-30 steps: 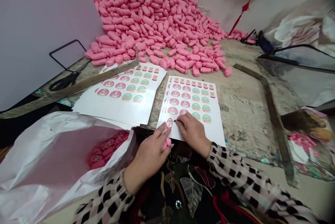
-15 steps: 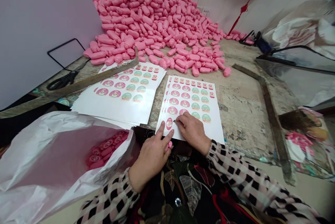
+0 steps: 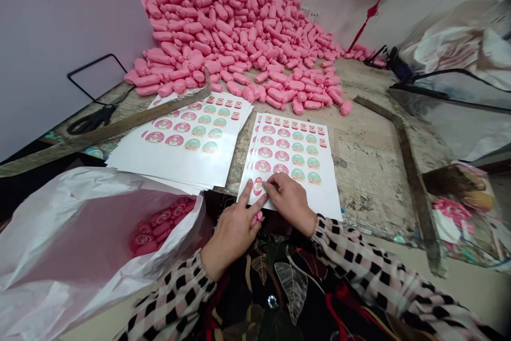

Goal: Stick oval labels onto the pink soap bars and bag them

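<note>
My left hand (image 3: pixel 233 232) is closed round a small pink item (image 3: pixel 257 217), which shows between its fingers. Its index and middle fingers reach onto the lower left corner of the right sticker sheet (image 3: pixel 327 192). A red oval sticker (image 3: pixel 258 186) lies between both hands' fingertips. My right hand (image 3: pixel 291 197) rests on the sheet with thumb and index finger pinched at the sticker's right edge. Rows of pink and green stickers run above the hands. A second stack of sticker sheets (image 3: pixel 191 165) lies to the left.
Many pink sausage-shaped pieces (image 3: pixel 239 27) are heaped at the back. An open white bag (image 3: pixel 80 224) with labelled pink pieces stands at the left. Wooden strips (image 3: pixel 120 131) edge the worktop. Black scissors (image 3: pixel 91 120) lie far left, and a clear bag (image 3: pixel 459 107) sits at the right.
My right hand's fingertips have moved slightly left, up to the edge of the oval sticker. My left hand keeps nearly the same place. The whole view has shifted a little.
</note>
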Tool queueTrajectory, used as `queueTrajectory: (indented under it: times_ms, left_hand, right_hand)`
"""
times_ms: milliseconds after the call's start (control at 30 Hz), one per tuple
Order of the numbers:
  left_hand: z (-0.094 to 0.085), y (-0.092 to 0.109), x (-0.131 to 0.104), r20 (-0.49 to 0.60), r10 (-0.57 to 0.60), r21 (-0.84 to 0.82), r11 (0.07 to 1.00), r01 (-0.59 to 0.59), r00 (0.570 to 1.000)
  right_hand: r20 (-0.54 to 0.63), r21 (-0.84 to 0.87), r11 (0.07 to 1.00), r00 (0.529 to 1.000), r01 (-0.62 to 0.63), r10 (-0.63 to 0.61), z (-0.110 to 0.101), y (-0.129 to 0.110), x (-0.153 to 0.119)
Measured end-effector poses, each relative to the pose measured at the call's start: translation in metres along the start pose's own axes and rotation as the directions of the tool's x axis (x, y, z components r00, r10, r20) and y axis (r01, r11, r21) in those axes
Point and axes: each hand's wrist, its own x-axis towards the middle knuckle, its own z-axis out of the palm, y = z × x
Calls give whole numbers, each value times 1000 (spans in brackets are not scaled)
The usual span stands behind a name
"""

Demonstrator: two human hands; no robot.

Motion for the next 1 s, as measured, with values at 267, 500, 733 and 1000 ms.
queueTrajectory:
  times_ms: [267, 500, 733, 1000]
  left_hand:
    - [0, 1, -2, 6, -30, 106, 994, 29, 1000]
    - [0, 2, -1, -6, -45, 117, 992, 46, 999]
    - [-1, 4, -5, -51, -31, 77, 996, 35, 998]
    - [-5, 6, -7, -2, -13, 178, 984, 13, 1000]
  right_hand:
    - [-66, -163, 979, 989, 123, -136, -14, -13, 0]
    - [-108, -168, 971, 976, 170, -190, -18, -15, -9]
    - [-77, -138, 978, 983, 154, -166, -15, -11, -4]
    - [-54, -184, 967, 980, 179, -191, -9, -9, -6]
